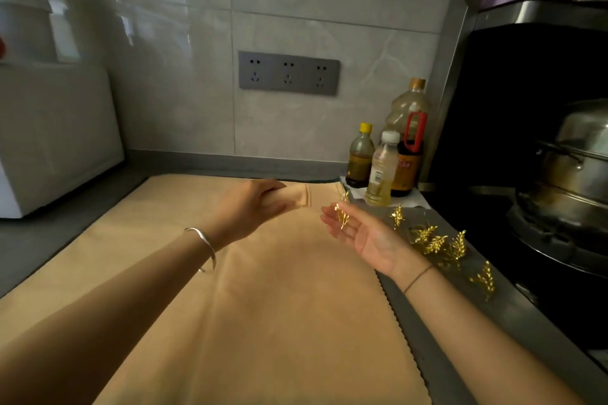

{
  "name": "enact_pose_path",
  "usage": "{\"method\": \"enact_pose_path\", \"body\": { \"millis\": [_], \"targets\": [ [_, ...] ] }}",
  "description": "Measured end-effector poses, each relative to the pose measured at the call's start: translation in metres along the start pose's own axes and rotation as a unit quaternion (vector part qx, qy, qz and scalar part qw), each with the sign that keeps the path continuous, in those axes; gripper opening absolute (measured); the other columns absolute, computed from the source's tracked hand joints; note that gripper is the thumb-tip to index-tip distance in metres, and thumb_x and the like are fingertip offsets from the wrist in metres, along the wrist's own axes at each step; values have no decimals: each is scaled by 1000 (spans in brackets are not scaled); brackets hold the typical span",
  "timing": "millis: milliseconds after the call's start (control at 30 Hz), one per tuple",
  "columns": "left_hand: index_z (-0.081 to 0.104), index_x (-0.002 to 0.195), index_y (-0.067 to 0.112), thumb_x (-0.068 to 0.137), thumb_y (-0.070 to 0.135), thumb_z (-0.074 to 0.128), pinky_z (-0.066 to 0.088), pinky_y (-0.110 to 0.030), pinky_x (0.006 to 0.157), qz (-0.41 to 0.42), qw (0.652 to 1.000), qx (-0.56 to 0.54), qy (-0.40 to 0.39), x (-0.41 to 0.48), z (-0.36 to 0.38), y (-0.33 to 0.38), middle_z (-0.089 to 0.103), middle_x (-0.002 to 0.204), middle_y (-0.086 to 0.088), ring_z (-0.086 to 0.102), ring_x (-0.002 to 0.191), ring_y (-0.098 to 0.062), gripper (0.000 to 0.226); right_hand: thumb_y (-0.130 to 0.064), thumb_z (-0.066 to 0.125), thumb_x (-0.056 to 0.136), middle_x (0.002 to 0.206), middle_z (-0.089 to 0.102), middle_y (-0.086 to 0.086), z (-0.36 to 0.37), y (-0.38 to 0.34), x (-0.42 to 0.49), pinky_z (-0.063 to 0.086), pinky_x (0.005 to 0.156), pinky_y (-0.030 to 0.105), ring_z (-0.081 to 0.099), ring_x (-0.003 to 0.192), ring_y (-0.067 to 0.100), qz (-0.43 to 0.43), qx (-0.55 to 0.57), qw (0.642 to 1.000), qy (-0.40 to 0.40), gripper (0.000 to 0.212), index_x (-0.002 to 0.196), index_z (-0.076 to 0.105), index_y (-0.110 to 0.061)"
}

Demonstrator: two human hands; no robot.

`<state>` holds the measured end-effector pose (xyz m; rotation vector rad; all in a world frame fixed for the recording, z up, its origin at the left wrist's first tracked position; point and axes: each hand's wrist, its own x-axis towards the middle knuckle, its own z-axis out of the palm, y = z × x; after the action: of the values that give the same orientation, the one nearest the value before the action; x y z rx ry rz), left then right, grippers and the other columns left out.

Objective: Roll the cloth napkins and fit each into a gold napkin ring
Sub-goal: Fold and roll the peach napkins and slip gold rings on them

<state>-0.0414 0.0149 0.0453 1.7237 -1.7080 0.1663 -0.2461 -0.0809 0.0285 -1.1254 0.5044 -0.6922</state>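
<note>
The left hand [250, 207] is curling its fingers round a rolled napkin [297, 200] at the far edge of the spread cloth [263, 306]. The hand is hiding most of the roll, and only its right end is showing. The right hand [362, 235] is turning palm up with fingers nearly straight. A blurred gold ring [342, 216] is resting on them, and the thumb is hidden. More gold rings [439, 243] are lying on the right.

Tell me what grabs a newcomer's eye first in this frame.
A broad tan cloth covers the counter; at its far end the left grip holds a rolled napkin. Beside it the right grip lies palm up, a gold leaf ring on its fingers. More gold rings lie scattered on the grey counter to the right.
</note>
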Motion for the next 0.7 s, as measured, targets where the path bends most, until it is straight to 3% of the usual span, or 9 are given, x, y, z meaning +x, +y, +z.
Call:
{"method": "enact_pose_path", "body": {
  "millis": [100,200,267,467,600,700],
  "targets": [
    [66,94,18,85,40,63,50,-34,59,1,1000,-5,9,5,-5,-18,64,79,4,57,66,-9,24,-19,64,72,106,68,13,10,9,19,49,91,31,66,96,21,43,1,999,-21,38,106,62,-3],
    [67,99,20,84,40,64,43,-15,57,-3,1000,5,14,6,-3,-27,64,84,9,54,66,-3,26,-20,64,73,105,69,14,19,15,36,52,86,30,67,96,22,53,10,998,-39,36,105,63,-4],
    [67,101,21,83,41,64,40,-13,57,-6,1000,3,18,2,8,-32,64,86,11,54,67,-3,27,-21,65,73,104,70,14,21,23,44,52,87,30,68,95,21,41,10,998,-36,35,105,65,-5],
    [66,105,27,82,54,55,43,-22,69,-42,999,6,24,-13,36,-58,67,95,11,59,83,-9,37,-18,67,78,113,69,10,25,49,53,52,93,31,64,106,21,-2,-84,996,-17,38,114,64,-8],
    [66,108,25,82,50,58,42,-21,70,0,999,27,24,-15,40,-58,68,97,9,61,86,-12,36,-19,68,81,107,71,8,28,57,54,54,89,33,67,99,18,-37,-121,992,27,37,116,62,-12],
    [66,106,25,78,58,44,44,-23,69,17,999,15,24,-17,45,-57,68,93,9,58,84,-9,49,-16,68,81,102,71,7,31,61,54,56,82,29,69,91,17,-70,-128,988,57,33,112,62,-10]
  ]
}}
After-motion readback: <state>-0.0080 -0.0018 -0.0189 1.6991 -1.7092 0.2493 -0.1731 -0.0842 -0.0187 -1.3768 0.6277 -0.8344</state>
